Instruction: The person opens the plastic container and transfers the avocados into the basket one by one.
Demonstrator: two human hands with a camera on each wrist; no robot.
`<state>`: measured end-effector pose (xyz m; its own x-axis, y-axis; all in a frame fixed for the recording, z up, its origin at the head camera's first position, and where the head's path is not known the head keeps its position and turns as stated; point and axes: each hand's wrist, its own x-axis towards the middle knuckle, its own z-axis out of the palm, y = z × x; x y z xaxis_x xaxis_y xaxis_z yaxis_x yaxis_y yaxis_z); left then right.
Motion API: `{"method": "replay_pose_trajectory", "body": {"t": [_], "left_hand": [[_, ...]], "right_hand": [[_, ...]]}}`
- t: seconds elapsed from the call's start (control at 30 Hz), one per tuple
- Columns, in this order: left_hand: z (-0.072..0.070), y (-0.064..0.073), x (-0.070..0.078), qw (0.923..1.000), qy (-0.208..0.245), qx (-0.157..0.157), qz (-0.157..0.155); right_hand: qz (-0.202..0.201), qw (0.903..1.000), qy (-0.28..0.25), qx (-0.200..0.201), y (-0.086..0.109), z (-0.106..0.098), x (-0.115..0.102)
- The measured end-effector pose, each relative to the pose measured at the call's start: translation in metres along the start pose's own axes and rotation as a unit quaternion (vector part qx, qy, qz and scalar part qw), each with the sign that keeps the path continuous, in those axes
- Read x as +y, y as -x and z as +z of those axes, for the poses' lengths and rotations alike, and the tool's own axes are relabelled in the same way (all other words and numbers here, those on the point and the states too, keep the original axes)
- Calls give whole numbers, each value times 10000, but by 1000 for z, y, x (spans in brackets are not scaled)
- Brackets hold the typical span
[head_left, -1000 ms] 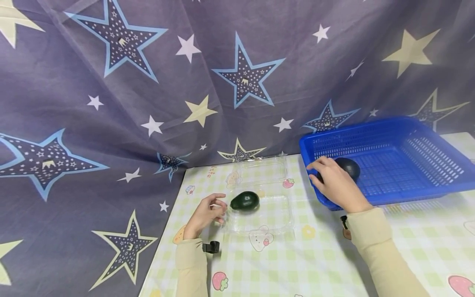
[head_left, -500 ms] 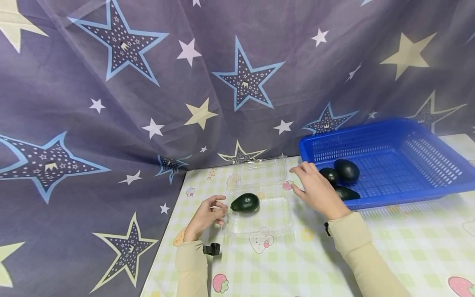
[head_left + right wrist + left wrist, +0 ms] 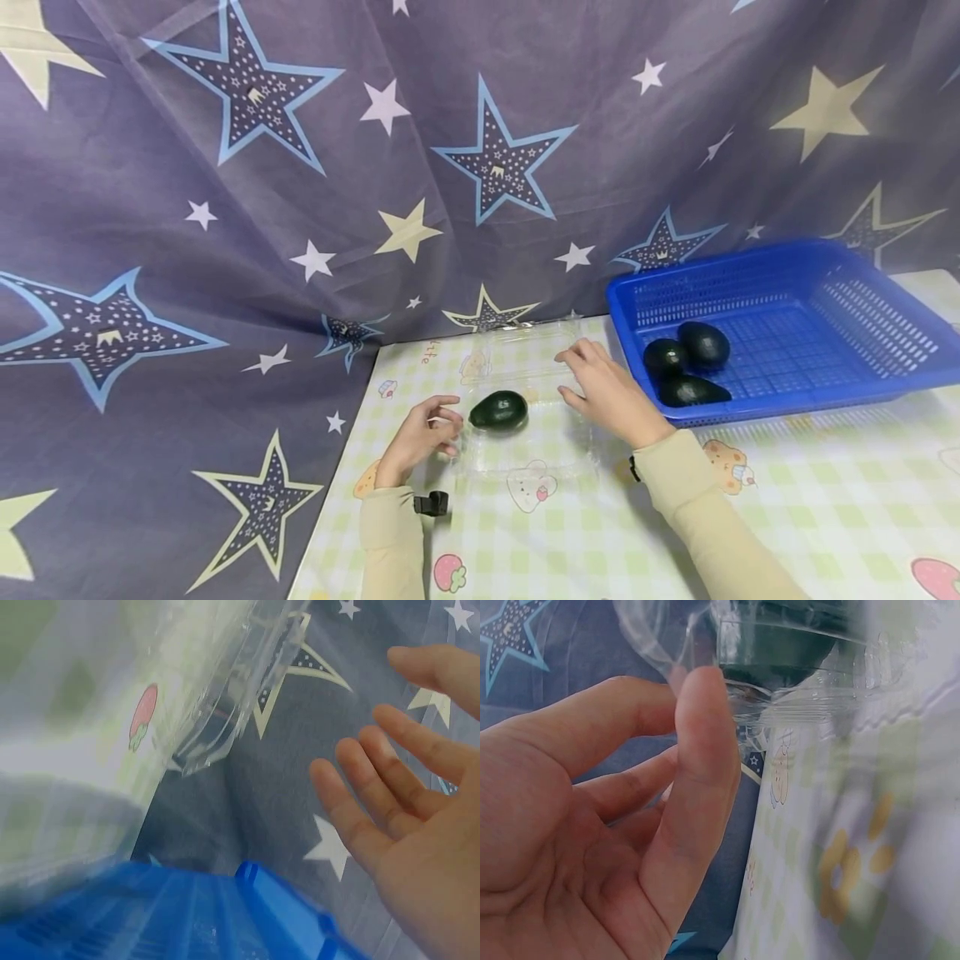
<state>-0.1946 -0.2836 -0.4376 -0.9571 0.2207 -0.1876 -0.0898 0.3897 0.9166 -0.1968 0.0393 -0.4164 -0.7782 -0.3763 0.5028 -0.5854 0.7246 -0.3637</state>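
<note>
A dark green avocado (image 3: 498,412) lies on its side in the left part of a clear plastic clamshell box (image 3: 525,467), whose lid is folded back behind it. At the box's left edge, my left hand (image 3: 422,437) curves loosely, thumb and index apart; in the left wrist view its fingertips are right at the clear rim. Over the box's right back part, my right hand (image 3: 611,396) hovers with nothing in it. Its fingers (image 3: 364,769) are spread and slightly bent in the right wrist view.
A blue plastic basket (image 3: 787,258) stands at the right, with three avocados (image 3: 693,390) in its left end. Beneath everything is a checked tablecloth (image 3: 570,550). A star-patterned curtain (image 3: 300,208) hangs behind the table and along its left side.
My right hand has left the avocados in the basket and moved left, over the box. The left hand and the avocado in the box have stayed in place.
</note>
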Motion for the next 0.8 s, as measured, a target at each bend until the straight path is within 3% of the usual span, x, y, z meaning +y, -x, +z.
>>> {"method": "replay_pose_trajectory", "body": {"t": [0.27, 0.8], "left_hand": [[-2, 0, 0, 10000, 38, -15, 31], [0, -2, -2, 10000, 71, 24, 53]], "right_hand": [[-104, 9997, -221, -99, -7, 16, -12], [-69, 9943, -682, -816, -10, 40, -26]]}}
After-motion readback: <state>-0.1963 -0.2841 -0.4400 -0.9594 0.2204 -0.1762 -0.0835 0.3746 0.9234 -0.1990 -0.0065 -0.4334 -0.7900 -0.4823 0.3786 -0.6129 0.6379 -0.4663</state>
